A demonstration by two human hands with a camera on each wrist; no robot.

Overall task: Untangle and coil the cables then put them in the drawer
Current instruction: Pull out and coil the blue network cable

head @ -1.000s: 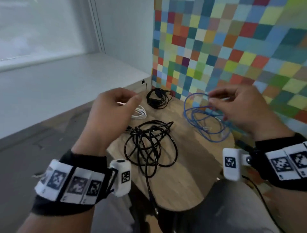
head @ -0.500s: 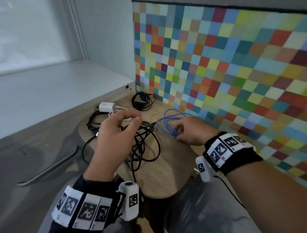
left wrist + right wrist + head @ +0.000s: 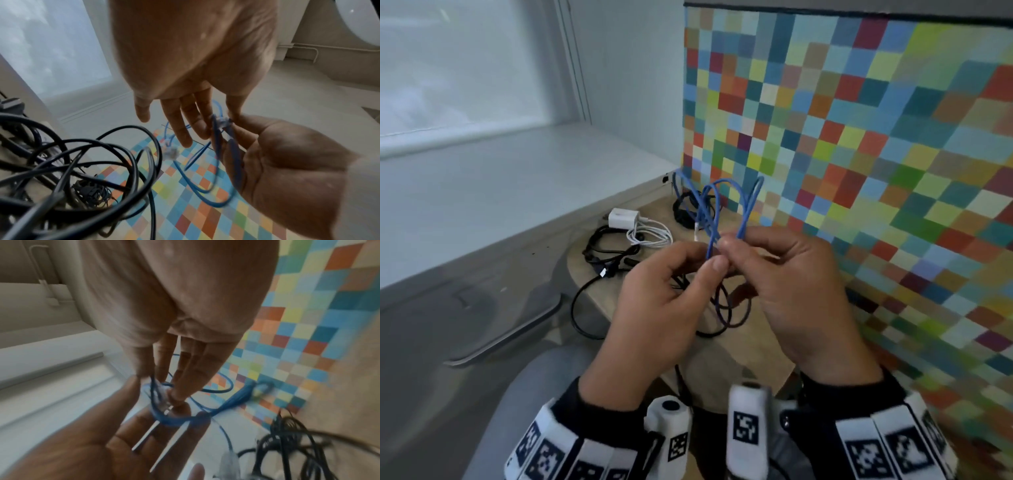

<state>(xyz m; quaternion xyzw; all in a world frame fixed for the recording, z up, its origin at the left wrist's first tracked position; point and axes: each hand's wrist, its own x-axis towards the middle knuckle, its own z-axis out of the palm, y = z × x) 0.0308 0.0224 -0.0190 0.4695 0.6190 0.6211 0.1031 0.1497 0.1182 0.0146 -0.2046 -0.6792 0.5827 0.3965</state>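
A thin blue cable (image 3: 717, 202) is held up over the round wooden table (image 3: 589, 274), its loops standing above my hands. My left hand (image 3: 705, 257) pinches one strand between thumb and forefinger. My right hand (image 3: 732, 245) pinches the cable just beside it, fingertips almost touching the left's. The left wrist view shows the blue cable (image 3: 216, 138) running down across the right palm, with a clear plug near the fingertips. In the right wrist view the blue cable (image 3: 240, 395) is blurred. A black cable tangle (image 3: 606, 246) lies on the table beneath, partly hidden by my hands.
A white charger (image 3: 621, 218) with a coiled white cable (image 3: 650, 234) lies at the table's back left. Behind the blue loops sits a small black cable bundle (image 3: 681, 212). A grey cabinet front with a long handle (image 3: 506, 332) is on the left. A checkered panel (image 3: 859, 137) stands on the right.
Half a second ago the right hand was down on the blue cable on the table and the left hovered over the black tangle. Now both hands have met and lifted the blue cable.
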